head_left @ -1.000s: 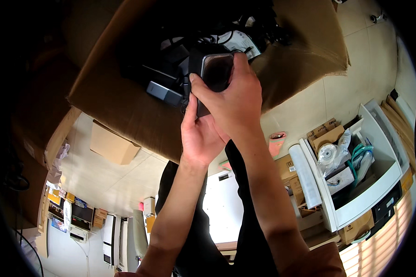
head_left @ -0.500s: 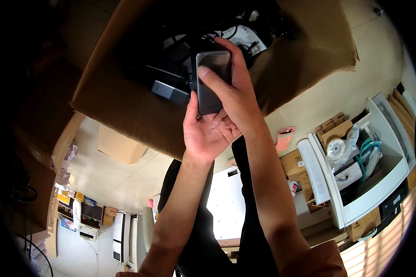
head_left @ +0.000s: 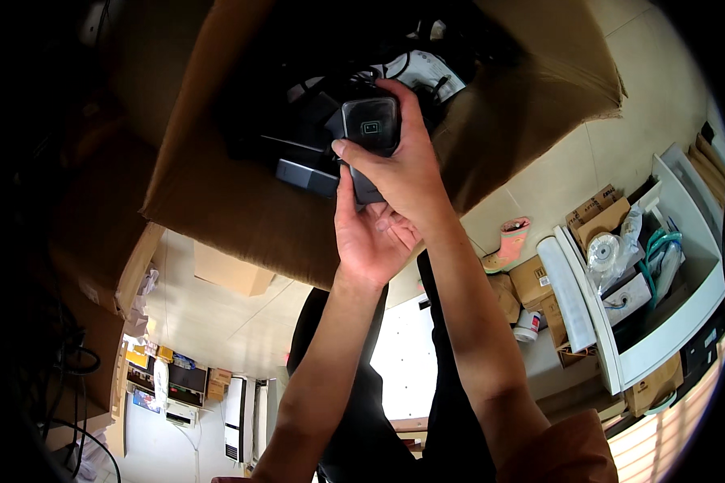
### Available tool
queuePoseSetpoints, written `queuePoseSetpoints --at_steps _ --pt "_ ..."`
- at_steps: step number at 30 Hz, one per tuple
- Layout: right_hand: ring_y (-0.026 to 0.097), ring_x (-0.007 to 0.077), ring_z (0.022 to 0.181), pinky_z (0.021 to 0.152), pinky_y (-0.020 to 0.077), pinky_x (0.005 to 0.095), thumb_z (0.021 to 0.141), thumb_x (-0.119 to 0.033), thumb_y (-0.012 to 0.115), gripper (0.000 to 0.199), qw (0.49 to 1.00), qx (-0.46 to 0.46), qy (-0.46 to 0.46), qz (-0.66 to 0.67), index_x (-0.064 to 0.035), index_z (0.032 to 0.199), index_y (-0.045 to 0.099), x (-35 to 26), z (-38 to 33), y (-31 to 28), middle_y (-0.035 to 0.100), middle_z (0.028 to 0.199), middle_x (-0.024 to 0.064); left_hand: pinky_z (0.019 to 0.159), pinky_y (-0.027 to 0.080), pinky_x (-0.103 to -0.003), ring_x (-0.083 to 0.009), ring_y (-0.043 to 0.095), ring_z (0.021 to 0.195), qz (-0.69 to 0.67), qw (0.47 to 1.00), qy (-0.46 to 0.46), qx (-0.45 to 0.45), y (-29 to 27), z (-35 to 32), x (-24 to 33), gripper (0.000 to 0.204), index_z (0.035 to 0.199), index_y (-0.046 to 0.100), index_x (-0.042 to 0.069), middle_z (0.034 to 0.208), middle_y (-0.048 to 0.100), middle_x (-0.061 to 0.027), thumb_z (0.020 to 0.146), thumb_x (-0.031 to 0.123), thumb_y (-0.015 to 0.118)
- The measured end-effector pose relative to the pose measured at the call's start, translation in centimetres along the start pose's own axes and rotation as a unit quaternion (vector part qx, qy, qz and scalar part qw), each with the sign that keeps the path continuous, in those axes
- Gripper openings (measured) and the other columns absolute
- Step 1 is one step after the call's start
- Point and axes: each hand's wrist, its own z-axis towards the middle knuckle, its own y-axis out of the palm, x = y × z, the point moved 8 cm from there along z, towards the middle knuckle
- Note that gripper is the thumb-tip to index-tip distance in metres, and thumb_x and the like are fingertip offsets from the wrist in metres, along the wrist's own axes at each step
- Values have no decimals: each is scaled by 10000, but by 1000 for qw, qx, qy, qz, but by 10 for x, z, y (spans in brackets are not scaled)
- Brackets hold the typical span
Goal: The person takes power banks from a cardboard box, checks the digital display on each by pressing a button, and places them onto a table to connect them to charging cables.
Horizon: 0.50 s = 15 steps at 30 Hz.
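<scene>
Over the opening of a cardboard box, both hands grip a dark, slim handheld device with rounded corners (head_left: 370,117). Its glossy upper face shows a small greenish lit icon. My right hand (head_left: 403,165) wraps the far right side, its thumb lying across the front to the left edge. Beneath the lower end, my left hand (head_left: 370,237) cups the device, palm up, thumb along its left side. My right hand hides part of the device's middle. Just left of it in the box lies a grey-and-black block-shaped item (head_left: 308,177).
The large cardboard box (head_left: 242,221) holds dark cables and a white printed packet (head_left: 427,71). On the right, a white open drawer (head_left: 660,330) contains a clear-wrapped roll and teal cords. A pink boot (head_left: 509,241) and small cartons (head_left: 532,282) stand beside it. Black cables (head_left: 76,378) hang at left.
A lit icon now shows on the device's glossy face, which was dark before. My right thumb has slid down and left to the device's edge. The whole view has shifted slightly.
</scene>
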Motion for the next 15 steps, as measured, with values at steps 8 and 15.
queuePoseSetpoints --at_steps 8,15 --pt "585 364 1171 996 476 413 661 -120 809 868 990 10 44 -136 -95 1415 381 16 1 -9 562 1276 204 553 359 -211 -54 388 548 13 1000 -23 -4 -14 3 -10 601 1002 626 81 700 532 52 950 657 462" --pt "597 348 1139 978 483 405 645 -142 805 873 992 2 31 -123 -94 1409 384 21 7 -7 580 1245 193 551 360 -214 -58 379 538 6 999 -4 33 -10 3 -11 591 995 624 85 680 517 50 959 649 449"
